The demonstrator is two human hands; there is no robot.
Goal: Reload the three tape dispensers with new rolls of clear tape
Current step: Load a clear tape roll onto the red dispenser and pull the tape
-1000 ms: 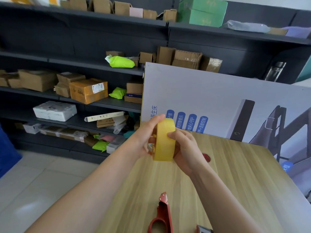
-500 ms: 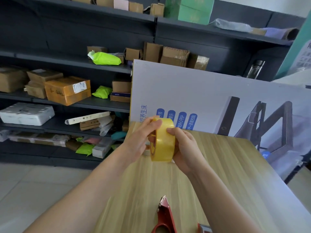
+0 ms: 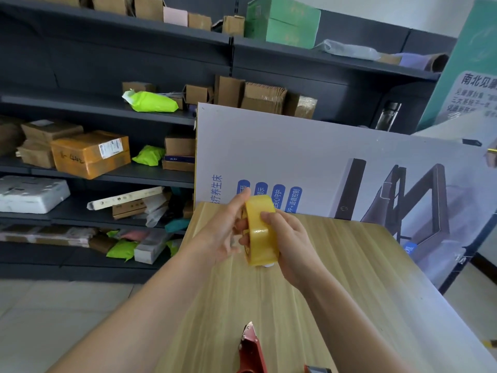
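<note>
A thick roll of yellowish clear tape (image 3: 260, 232) is held upright above the wooden table (image 3: 349, 278), edge toward me. My left hand (image 3: 223, 235) grips its left side, thumb up on the rim and fingers at the core. My right hand (image 3: 289, 242) wraps the right side, fingers over the outer face. A red tape dispenser (image 3: 251, 348) lies on the table at the bottom edge, partly cut off. A second dispenser's dark top (image 3: 317, 369) just shows beside it.
A large printed board (image 3: 336, 162) leans upright along the table's far edge. Dark shelving (image 3: 107, 109) with cardboard boxes and green parcels fills the left and back. Tiled floor (image 3: 67, 305) lies left of the table.
The view has swung slightly right and down. Both hands stay on the roll, which has tilted a little, and the left thumb now reaches higher on the rim.
</note>
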